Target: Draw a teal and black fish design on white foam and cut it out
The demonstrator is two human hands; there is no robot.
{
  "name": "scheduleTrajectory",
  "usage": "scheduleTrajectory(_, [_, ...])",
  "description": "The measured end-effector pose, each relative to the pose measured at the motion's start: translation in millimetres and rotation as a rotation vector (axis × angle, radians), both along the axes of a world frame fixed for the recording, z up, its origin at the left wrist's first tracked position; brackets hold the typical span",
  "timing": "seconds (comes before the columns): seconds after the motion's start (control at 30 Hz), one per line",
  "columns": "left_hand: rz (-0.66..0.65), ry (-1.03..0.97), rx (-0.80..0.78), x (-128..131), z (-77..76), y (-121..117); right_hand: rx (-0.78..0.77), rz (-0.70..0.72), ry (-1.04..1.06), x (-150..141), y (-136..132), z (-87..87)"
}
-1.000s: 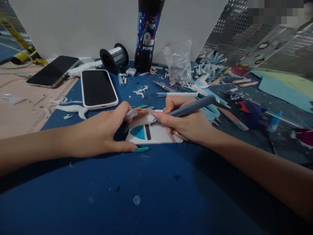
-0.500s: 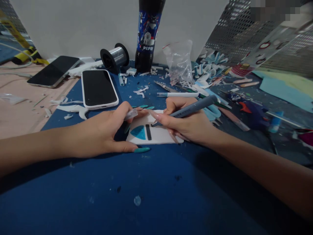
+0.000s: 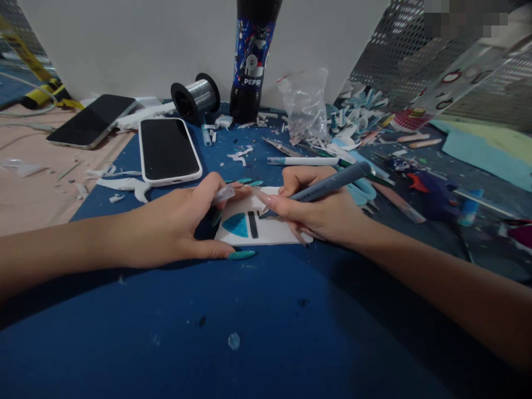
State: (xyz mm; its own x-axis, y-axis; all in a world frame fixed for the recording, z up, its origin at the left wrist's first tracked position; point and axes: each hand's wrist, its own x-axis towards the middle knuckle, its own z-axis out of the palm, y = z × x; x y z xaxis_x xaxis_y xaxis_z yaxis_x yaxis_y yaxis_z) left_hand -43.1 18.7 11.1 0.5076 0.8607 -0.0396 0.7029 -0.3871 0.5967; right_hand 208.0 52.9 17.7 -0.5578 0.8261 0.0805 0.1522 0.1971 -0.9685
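A small white board (image 3: 282, 235) lies flat on the blue table surface. It bears a teal rounded shape and a dark bar beside it. My left hand (image 3: 183, 221) grips the board's left end, thumb along the near edge and other fingers by the far edge. A pale translucent piece (image 3: 224, 194) shows at its index finger; its kind is unclear. In my right hand (image 3: 320, 208), resting on the board's right part, is a grey-blue marker (image 3: 330, 182), held like a pen. Its tip is down near a short dark mark right of the bar.
Behind the board are a white-edged phone (image 3: 170, 149), a white pen (image 3: 302, 160), a wire spool (image 3: 195, 97) and a Pepsi bottle (image 3: 251, 66). Another phone (image 3: 93, 121) lies left. A plastic bag (image 3: 305, 102), scraps and a dark blue glue gun (image 3: 440, 191) are at right.
My right hand and the marker have shifted very slightly, and the dark mark by the tip shows a bit more. The left hand stays in place on the board.
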Motion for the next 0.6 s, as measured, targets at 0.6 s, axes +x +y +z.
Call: scheduleTrajectory(0.6, [-0.022, -0.097, 0.000, -6.4, -8.5, 4.5, -0.025, 0.046, 0.008, 1.2, -1.6, 1.0])
